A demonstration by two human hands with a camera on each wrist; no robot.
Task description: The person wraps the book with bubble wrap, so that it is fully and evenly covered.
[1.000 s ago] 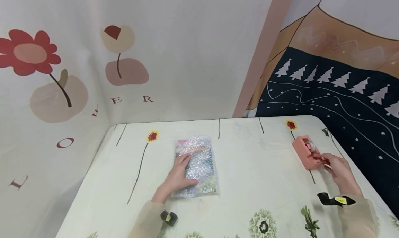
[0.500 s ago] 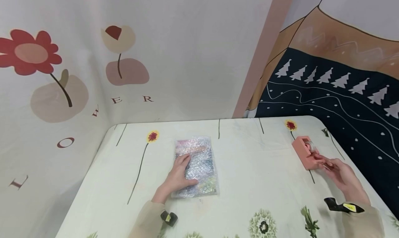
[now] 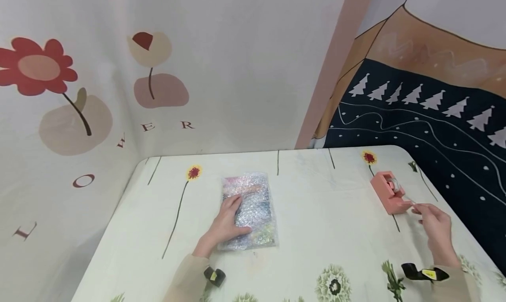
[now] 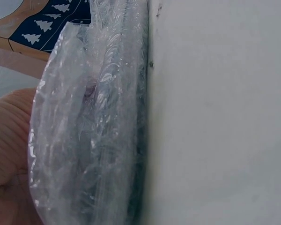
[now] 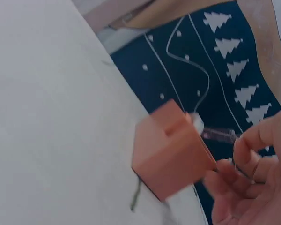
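Note:
A flat, colourful package in bubble wrap (image 3: 257, 214) lies left of the table's middle. My left hand (image 3: 226, 223) rests on it, fingers spread and thumb out to the side. The wrap's bulging edge (image 4: 65, 140) fills much of the left wrist view, with part of the hand beside it. At the right stands a salmon-pink tape dispenser (image 3: 385, 194). Just right of its front end, my right hand (image 3: 435, 225) pinches the end of a clear tape strip (image 5: 220, 135). In the right wrist view, the strip stretches from the roll to my fingertips.
The table is covered by a white cloth (image 3: 316, 223) printed with flowers. A pale curtain (image 3: 237, 73) hangs behind it, and a dark blue cloth with white trees (image 3: 415, 121) hangs along the right side.
My right hand has drawn back a little from the dispenser's front, and a short stretch of tape now shows between them. My left hand and the package stay put.

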